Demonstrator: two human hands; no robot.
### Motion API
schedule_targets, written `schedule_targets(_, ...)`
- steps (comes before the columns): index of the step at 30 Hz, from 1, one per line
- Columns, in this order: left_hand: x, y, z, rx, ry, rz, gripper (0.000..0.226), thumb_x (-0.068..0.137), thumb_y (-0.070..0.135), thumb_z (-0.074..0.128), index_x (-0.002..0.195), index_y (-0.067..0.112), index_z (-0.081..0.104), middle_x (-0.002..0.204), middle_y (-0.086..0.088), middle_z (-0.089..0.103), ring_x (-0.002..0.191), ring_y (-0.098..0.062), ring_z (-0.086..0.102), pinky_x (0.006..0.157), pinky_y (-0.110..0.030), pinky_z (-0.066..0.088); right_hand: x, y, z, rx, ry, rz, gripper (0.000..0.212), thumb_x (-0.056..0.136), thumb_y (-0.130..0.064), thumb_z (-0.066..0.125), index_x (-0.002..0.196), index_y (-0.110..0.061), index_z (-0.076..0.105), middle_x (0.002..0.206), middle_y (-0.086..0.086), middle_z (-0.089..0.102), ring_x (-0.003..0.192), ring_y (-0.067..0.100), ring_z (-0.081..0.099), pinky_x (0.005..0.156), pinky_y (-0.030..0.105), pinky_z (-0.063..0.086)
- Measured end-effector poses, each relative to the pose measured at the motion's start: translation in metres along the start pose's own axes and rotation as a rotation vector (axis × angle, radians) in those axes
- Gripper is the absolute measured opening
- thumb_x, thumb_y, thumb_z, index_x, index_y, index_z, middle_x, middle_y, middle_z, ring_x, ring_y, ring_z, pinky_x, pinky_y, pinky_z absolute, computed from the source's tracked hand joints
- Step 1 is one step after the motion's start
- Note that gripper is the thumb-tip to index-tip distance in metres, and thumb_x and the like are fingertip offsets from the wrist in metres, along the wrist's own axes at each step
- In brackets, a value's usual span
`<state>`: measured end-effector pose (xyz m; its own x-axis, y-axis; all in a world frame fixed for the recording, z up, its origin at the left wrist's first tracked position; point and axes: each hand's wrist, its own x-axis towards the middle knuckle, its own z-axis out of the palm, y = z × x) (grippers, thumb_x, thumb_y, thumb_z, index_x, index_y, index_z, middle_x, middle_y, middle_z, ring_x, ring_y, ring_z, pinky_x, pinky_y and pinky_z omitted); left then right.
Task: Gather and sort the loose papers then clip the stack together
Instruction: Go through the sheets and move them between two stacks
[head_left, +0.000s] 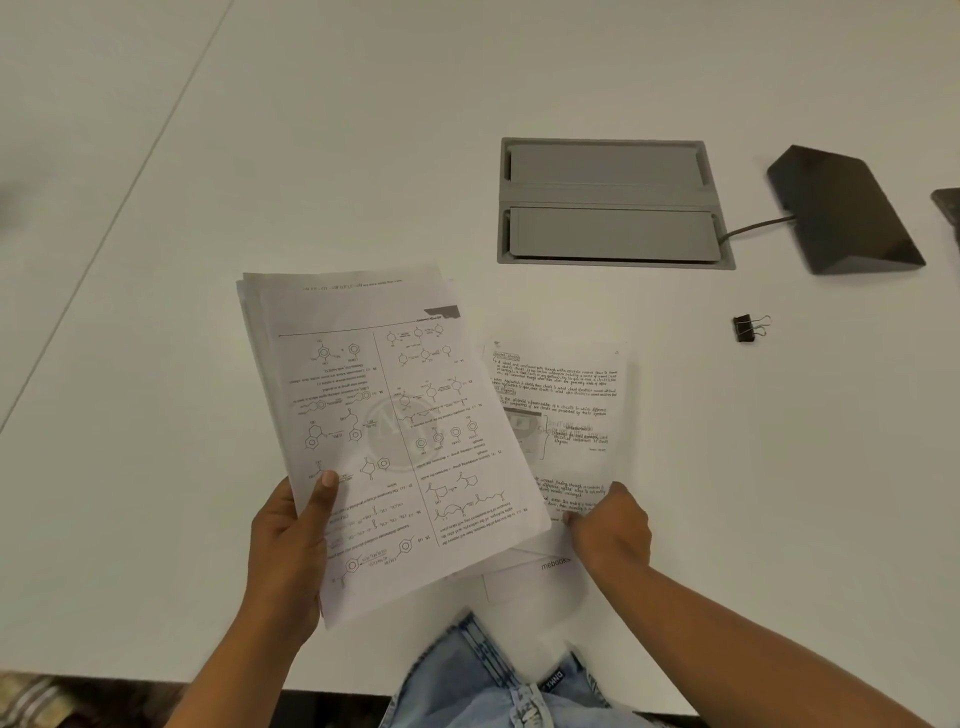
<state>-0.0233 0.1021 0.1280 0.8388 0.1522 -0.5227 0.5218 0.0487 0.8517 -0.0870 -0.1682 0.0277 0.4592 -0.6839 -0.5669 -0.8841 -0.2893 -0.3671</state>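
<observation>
Our left hand (291, 540) is closed around the lower left edge of a stack of papers (384, 415), thumb pressed on the top sheet and fingers hidden beneath, so the stack is held tilted above the table (156, 260). Its top page is printed with chemistry diagrams in two columns, upside down to us. Our right hand (610, 530) sits just beside the stack's lower right corner, fingers curled down and pinching the bottom edge of a handwritten sheet (561, 410) that lies flat on the table, partly tucked under the stack's right side. Below that sheet we see another white page (540, 577) lying near the table's front edge, with a bit of printed text on it. Farther out to the right, well apart from both hands, a black binder clip (747, 328) rests alone on the white surface. Beyond it, a grey recessed cable box (608, 202) is set into the tabletop, and a cord runs from it to a dark wedge-shaped device (841, 208) at the right. Our light denim clothing (493, 680) shows at the bottom edge.
</observation>
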Motion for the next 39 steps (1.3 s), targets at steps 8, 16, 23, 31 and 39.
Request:
schedule_targets(8, -0.001, 0.0, -0.005, 0.007, 0.005, 0.022, 0.014, 0.096, 0.025, 0.056, 0.106, 0.023, 0.067, 0.105, -0.008, 0.075, 0.09, -0.032, 0.071, 0.071, -0.041, 0.057, 0.016, 0.003, -0.006, 0.014, -0.049, -0.037, 0.04, 0.066, -0.029, 0.084, 0.096, -0.014, 0.06, 0.092, 0.002, 0.067, 0.086, 0.026, 0.066, 0.07, 0.031, 0.052)
schedule_targets(16, 0.001, 0.001, -0.007, 0.003, 0.009, 0.023, 0.013, 0.096, 0.025, 0.057, 0.102, 0.025, 0.069, 0.1, -0.005, 0.077, 0.092, -0.033, 0.071, 0.078, -0.047, 0.057, 0.027, 0.024, -0.017, 0.208, -0.005, -0.044, 0.018, 0.078, -0.018, 0.076, 0.093, -0.016, 0.067, 0.094, 0.005, 0.073, 0.075, 0.021, 0.063, 0.065, 0.028, 0.052)
schedule_targets(23, 0.005, 0.0, -0.005, -0.002, 0.005, 0.029, 0.016, 0.095, 0.025, 0.058, 0.108, 0.022, 0.068, 0.108, -0.01, 0.074, 0.097, -0.036, 0.07, 0.084, -0.052, 0.056, 0.051, 0.063, -0.066, 0.417, 0.062, -0.012, 0.035, 0.08, -0.01, 0.076, 0.113, -0.01, 0.067, 0.11, 0.013, 0.072, 0.086, 0.024, 0.062, 0.079, 0.031, 0.051)
schedule_targets(31, 0.017, -0.005, 0.008, 0.03, -0.017, 0.04, 0.013, 0.096, 0.025, 0.058, 0.104, 0.024, 0.068, 0.105, -0.007, 0.075, 0.096, -0.035, 0.07, 0.077, -0.045, 0.057, 0.06, 0.085, -0.104, 0.702, 0.008, -0.051, 0.038, 0.083, -0.007, 0.075, 0.119, -0.005, 0.065, 0.111, 0.012, 0.07, 0.103, 0.03, 0.065, 0.093, 0.042, 0.051)
schedule_targets(39, 0.024, -0.008, 0.009, 0.08, -0.009, 0.041, 0.012, 0.097, 0.025, 0.057, 0.104, 0.026, 0.067, 0.108, -0.008, 0.073, 0.096, -0.037, 0.069, 0.076, -0.045, 0.057, 0.05, 0.09, -0.115, 0.736, -0.004, -0.112, 0.03, 0.083, -0.011, 0.074, 0.112, -0.016, 0.066, 0.104, 0.002, 0.07, 0.094, 0.024, 0.066, 0.075, 0.04, 0.055)
